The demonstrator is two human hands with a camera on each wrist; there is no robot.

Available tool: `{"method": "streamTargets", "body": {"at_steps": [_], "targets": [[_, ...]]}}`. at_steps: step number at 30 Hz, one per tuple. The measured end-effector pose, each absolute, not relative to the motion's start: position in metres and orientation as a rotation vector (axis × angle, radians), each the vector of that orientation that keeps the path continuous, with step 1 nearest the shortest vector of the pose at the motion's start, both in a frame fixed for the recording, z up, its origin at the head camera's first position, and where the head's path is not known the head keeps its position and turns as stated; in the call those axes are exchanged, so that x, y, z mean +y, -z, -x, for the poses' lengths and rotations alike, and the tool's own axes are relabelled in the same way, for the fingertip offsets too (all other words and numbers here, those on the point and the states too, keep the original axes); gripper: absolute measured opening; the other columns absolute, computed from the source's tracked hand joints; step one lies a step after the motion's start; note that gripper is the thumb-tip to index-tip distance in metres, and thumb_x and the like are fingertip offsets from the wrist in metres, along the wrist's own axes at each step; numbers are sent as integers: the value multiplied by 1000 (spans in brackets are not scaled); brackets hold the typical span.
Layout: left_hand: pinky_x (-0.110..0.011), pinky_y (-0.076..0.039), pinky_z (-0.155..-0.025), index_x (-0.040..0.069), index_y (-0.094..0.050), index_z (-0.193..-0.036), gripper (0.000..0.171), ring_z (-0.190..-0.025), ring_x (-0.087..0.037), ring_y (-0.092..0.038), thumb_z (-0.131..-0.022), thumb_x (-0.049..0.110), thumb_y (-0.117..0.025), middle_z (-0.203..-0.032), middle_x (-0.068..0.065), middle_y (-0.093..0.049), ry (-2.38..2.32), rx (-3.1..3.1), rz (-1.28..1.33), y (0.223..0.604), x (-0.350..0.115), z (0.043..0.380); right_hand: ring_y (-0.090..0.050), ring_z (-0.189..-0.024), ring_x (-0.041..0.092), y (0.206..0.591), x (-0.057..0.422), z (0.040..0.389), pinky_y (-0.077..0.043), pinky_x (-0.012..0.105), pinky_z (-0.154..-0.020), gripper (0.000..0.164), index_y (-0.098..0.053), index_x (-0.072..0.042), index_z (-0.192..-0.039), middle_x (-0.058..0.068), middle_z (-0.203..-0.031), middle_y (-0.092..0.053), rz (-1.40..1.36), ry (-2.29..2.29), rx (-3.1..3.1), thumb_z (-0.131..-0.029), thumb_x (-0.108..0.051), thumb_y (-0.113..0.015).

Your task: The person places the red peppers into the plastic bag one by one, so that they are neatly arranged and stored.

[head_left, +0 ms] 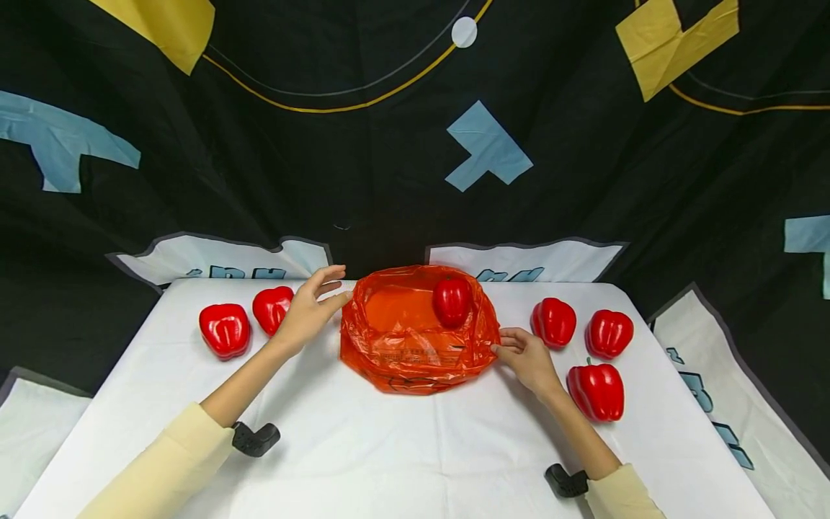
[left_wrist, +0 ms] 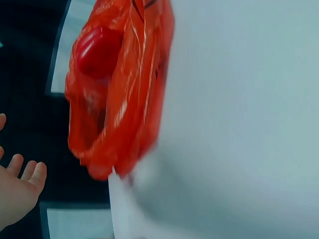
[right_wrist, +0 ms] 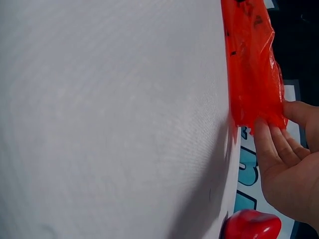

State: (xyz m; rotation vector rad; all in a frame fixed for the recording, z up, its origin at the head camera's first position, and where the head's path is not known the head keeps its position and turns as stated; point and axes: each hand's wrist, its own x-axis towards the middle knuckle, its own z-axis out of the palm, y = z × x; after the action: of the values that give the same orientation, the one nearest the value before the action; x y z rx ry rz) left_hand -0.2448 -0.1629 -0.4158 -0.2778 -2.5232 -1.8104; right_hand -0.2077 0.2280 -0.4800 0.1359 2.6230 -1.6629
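An orange-red plastic bag sits mouth-up on the white table, its rim spread wide. Inside, toward the right, lies a red bell pepper, which the left wrist view also shows. My left hand is beside the bag's left rim with fingers spread and holds nothing; the left wrist view shows it apart from the bag. My right hand touches the bag's right side with extended fingers and thumb, as the right wrist view shows.
Two red bell peppers lie left, the nearer one partly behind my left hand. Three more lie right of my right hand. A dark patterned cloth hangs behind the white table.
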Motion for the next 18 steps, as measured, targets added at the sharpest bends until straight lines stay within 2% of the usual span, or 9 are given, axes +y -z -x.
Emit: {"method": "streamTargets", "body": {"at_steps": [5, 12, 18], "targets": [[-51, -42, -105, 6, -43, -147, 56, -135, -34, -43, -98, 23, -64, -149, -15, -45, 1747, -2509, 240, 414, -188, 240, -67, -97, 26, 481, 228, 208, -57, 27, -81, 37, -62, 2, -125, 15, -109, -69, -145, 1662, 2624, -92, -12, -73], [-40, -42, -106, 3, -40, -149, 58, -136, -34, -43, -101, 27, -61, -149, -17, -45, 1635, -2514, 185, 406, -227, 231, -68, -97, 27, 480, 228, 207, -57, 27, -81, 37, -63, 3, -125, 16, -109, -69, -137, 1681, 2615, -92, -11, -73], [-51, -33, -111, 2, -38, -150, 60, -138, -40, -37, -101, 30, -59, -150, -21, -42, 1560, -2540, 106, 402, -259, 226, -68, -98, 27, 479, 227, 207, -57, 29, -82, 37, -62, 3, -125, 17, -109, -69, -147, 1672, 2617, -92, -11, -73]]}}
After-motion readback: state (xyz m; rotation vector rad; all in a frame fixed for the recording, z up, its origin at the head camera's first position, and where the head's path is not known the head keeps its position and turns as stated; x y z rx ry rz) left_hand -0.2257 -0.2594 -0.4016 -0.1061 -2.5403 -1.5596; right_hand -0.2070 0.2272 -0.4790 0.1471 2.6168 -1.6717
